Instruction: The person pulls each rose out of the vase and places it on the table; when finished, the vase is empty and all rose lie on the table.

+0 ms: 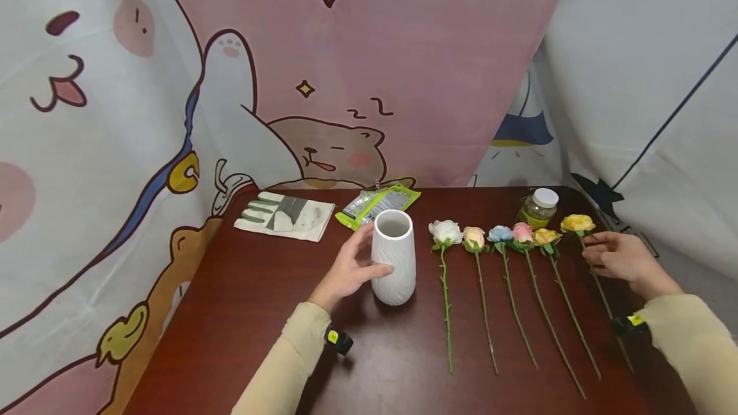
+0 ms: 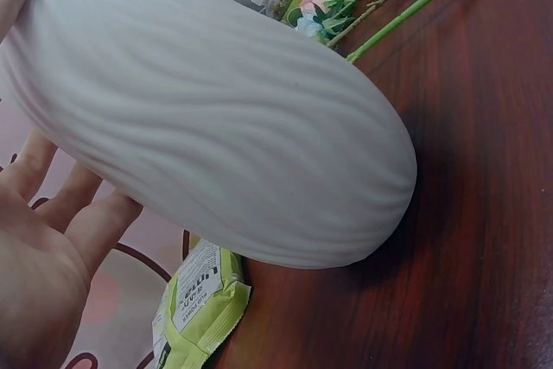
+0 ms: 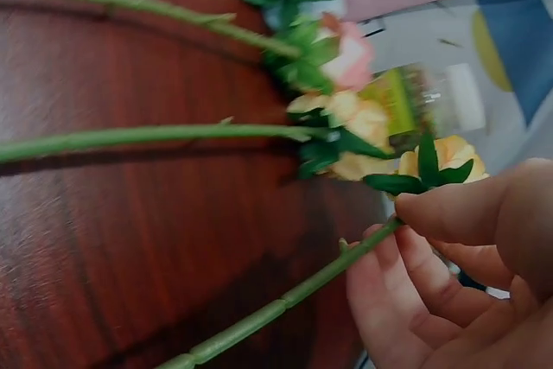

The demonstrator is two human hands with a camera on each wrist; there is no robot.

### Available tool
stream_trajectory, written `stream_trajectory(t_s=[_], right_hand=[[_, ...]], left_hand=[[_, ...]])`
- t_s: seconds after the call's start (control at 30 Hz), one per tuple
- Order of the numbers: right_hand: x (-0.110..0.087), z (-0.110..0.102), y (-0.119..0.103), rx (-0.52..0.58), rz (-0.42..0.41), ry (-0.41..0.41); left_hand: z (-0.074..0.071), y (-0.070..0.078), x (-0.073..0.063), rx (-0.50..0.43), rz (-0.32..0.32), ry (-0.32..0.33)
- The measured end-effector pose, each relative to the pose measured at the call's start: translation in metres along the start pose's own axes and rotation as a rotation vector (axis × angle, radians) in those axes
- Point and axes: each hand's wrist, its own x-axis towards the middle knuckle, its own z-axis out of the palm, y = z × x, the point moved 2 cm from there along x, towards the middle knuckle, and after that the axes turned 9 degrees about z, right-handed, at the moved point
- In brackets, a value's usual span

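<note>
My left hand (image 1: 348, 269) holds a white ribbed vase (image 1: 396, 271) at its left side, thumb across the front and fingers behind. The vase is upright with its open mouth facing up. In the left wrist view the vase (image 2: 233, 118) fills much of the picture. At the far right, my right hand (image 1: 625, 262) pinches the stem of a yellow artificial rose (image 1: 577, 223) just under the bloom. The right wrist view shows the thumb and fingers on that green stem (image 3: 285, 302). A second yellow rose (image 1: 546, 236) lies just left of it.
Left of the yellow roses lie a pink rose (image 1: 523, 232), a blue one (image 1: 500, 234), a peach one (image 1: 475, 237) and a white one (image 1: 446, 232). A white-lidded jar (image 1: 539, 209) stands behind. Beyond the vase are a green packet (image 1: 377, 205) and a glove (image 1: 285, 216).
</note>
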Motion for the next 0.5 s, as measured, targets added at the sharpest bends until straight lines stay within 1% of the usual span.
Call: stream_trajectory(t_s=[0.23,0.33,0.5], right_hand=[[0.005,0.012,0.015,-0.003,0.071,-0.019],[0.005,0.015,0.018,-0.001,0.074,-0.046],[0.005,0.021,0.020,-0.048,0.078,-0.103]], left_hand=[[0.002,0.001,0.000,-0.005,-0.011,-0.006],[0.002,0.000,-0.001,-0.004,-0.016,-0.006],[0.001,0.001,-0.002,-0.003,-0.016,-0.005]])
